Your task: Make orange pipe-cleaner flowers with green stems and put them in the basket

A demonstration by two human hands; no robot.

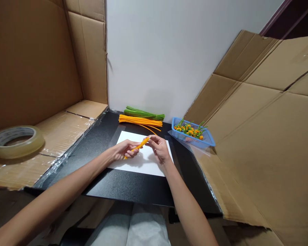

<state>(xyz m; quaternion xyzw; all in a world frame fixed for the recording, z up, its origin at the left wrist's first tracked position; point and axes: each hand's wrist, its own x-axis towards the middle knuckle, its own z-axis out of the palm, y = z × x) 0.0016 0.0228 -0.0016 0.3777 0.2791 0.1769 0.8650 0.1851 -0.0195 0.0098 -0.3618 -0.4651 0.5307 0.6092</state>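
Note:
Above a white sheet of paper point(133, 165), my two hands hold a yellow-orange pipe cleaner point(141, 144) that looks wound into a tight slanting coil. Whether there is a rod inside the coil I cannot tell. The fingers of my left hand point(124, 150) are wrapped round its lower part, and the lower tip sticks out beneath them. At its upper end my right hand point(158, 147) is closed, thumb and fingers pinched on the tip. Behind my hands lie a bundle of straight orange pipe cleaners point(141, 120) and a bundle of green pipe cleaners point(143, 113).
A blue plastic basket point(207, 139) at the right of the black table point(113, 186) holds several small orange balls with green stems. A roll of clear tape point(36, 141) lies on cardboard at left. Cardboard walls point(259, 136) flank both sides, with a white wall behind.

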